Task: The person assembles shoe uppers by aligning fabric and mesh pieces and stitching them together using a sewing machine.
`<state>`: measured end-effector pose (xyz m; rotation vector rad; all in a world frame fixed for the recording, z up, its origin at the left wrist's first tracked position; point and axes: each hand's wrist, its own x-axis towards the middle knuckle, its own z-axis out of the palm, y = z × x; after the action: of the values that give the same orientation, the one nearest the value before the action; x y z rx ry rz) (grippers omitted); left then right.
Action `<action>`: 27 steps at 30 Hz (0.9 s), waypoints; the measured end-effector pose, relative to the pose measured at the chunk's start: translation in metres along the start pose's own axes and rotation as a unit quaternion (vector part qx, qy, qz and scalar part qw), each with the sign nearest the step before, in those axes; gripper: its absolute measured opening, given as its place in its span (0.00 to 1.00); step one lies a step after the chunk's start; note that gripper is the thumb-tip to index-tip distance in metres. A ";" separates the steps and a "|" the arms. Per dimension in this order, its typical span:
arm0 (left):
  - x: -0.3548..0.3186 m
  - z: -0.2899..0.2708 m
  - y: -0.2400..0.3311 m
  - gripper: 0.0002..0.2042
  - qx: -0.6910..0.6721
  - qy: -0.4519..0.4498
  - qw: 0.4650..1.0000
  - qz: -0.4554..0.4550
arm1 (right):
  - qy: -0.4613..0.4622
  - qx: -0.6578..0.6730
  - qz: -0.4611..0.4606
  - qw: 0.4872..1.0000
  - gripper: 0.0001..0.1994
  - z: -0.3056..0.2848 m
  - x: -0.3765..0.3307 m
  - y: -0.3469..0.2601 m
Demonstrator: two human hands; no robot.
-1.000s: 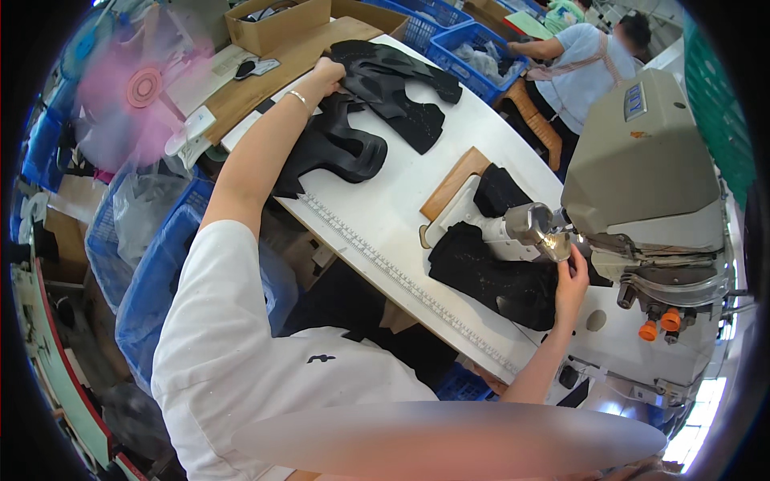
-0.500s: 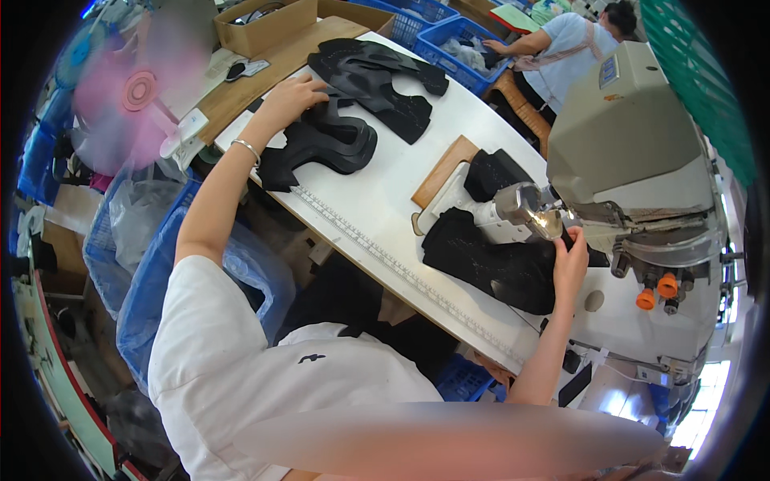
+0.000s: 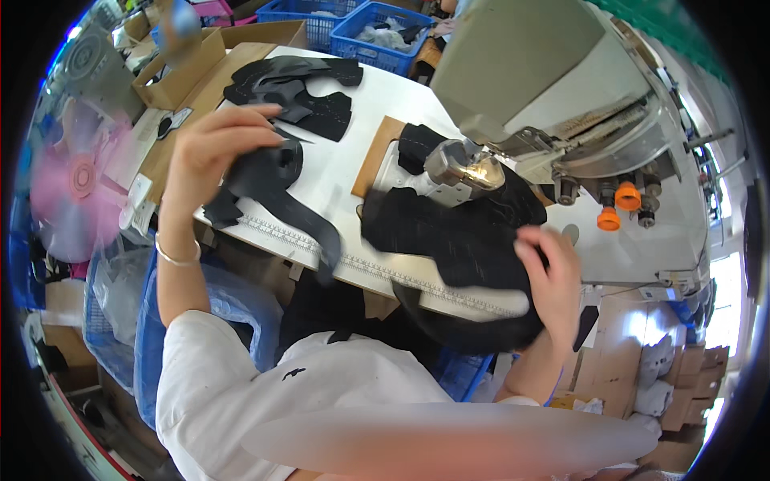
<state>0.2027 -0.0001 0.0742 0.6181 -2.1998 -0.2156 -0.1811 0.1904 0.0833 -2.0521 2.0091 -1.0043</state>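
My left hand [image 3: 215, 144] is raised over the left part of the white table, fingers bent together at the top of a curved black cut piece [image 3: 293, 204]. That piece hangs blurred across the table's front edge. Beyond it lies a pile of flat black cut pieces [image 3: 321, 112]. My right hand [image 3: 552, 276] is closed at the right edge of black stitched fabric [image 3: 449, 240], its fingertips partly hidden. The fabric lies around the sewing machine's metal head [image 3: 465, 164], and a dark blurred part droops below the table edge.
The beige machine body [image 3: 521, 64] with orange knobs [image 3: 626, 196] stands at the right. A ruler strip [image 3: 377, 271] runs along the table's front edge. At left are a pink fan [image 3: 83, 176] and a lined blue basket [image 3: 148, 321]; blue crates [image 3: 377, 40] stand behind.
My left hand has lifted a curved black piece from the table. My right hand has moved from the machine head toward the front, drawing fabric over the edge. The whole view has shifted.
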 end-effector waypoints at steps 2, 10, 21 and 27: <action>0.005 0.023 0.036 0.09 -0.056 0.008 0.998 0.023 | 0.063 -0.004 0.013 0.998 0.08 0.028 0.028 0.016; 0.026 0.181 0.092 0.14 -0.085 0.103 0.975 0.179 | 0.082 0.170 0.114 0.975 0.11 0.055 0.051 0.055; 0.035 0.205 0.076 0.14 -0.013 0.088 0.981 0.171 | 0.036 0.191 0.148 0.970 0.14 0.054 0.053 0.086; 0.042 0.198 0.081 0.16 0.005 0.072 0.983 0.170 | 0.012 0.209 0.140 0.968 0.14 0.046 0.055 0.083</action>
<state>0.0008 0.0389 0.0026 0.2462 -2.1264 0.0187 -0.2338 0.1122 0.0263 -1.5034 1.8289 -1.2617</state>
